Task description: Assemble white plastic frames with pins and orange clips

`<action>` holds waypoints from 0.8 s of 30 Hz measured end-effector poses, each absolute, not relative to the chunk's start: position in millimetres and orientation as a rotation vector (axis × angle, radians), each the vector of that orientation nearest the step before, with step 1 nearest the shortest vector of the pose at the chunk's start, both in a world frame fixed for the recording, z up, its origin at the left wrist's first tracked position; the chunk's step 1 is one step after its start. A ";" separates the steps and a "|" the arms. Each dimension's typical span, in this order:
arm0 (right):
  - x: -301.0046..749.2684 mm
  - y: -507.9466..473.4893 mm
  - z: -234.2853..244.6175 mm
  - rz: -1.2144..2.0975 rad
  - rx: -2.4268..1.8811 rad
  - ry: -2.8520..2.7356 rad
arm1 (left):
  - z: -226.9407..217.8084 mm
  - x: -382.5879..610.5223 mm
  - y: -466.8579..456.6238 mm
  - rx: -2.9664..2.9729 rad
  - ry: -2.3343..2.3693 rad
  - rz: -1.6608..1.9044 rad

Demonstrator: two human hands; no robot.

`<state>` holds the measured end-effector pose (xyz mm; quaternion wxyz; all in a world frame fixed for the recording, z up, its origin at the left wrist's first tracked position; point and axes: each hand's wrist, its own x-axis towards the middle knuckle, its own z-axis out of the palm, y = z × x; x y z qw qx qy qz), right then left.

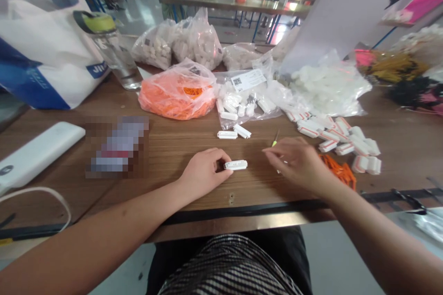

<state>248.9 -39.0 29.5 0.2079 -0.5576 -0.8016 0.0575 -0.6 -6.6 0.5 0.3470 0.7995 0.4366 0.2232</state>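
Note:
My left hand (206,170) is closed, thumb and fingers pinching one end of a small white plastic connector housing (236,165) just over the table. A row of small slots shows along the housing. To its right, my right hand (299,163) hovers over the wood, smeared by motion, fingers pointing left. Whether it grips anything is unclear. Right behind its fingers shows a thin tool with a yellow-green handle (274,142), partly hidden. Small white bits (278,171) show beneath the fingers. Two more white housings (227,135) lie beyond my left hand.
White pieces with orange strips (334,134) are heaped at right, by loose orange pieces (339,170). Behind stand a bag of orange parts (178,92), a bag of white housings (247,101) and a water bottle (116,57). A white power bank (41,154) and a blurred-out object (117,147) lie left.

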 end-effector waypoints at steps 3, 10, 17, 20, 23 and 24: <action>287.4 -33.5 32.4 0.441 -1.949 -2.084 | 1.0 -0.6 -6.0 2.097 1.137 0.571; 302.5 -34.3 26.4 0.652 -2.041 -2.167 | -0.3 -0.4 -4.8 2.127 1.133 0.573; 297.5 -35.3 27.0 0.573 -2.250 -1.993 | -1.8 -1.9 -4.7 2.137 1.116 0.588; 303.0 -34.9 28.3 0.598 -2.181 -1.962 | -2.1 -2.3 -4.5 2.136 1.115 0.595; 307.7 -35.9 23.0 0.613 -2.076 -1.989 | -1.8 -1.9 -4.5 2.138 1.114 0.597; 308.7 -36.7 20.4 0.622 -2.051 -2.000 | -1.5 -1.7 -4.5 2.140 1.113 0.597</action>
